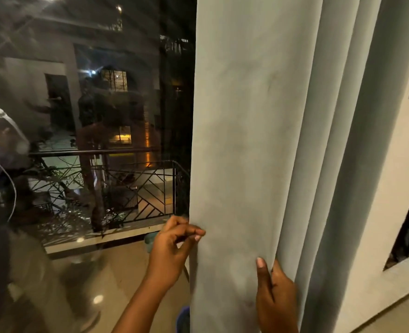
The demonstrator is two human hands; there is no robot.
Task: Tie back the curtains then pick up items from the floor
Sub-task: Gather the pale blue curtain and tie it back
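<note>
both hands grasp the curtain [242,140]: left hand [172,246] pinches its edge, right hand [274,294] grips a fold; loose gathering could let pleats slip out.

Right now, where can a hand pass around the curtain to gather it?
Free: the gap between the curtain's left edge and the window glass, above the left hand. Crowded: the right side, where the right hand grips tightly stacked folds against the wall.
</note>
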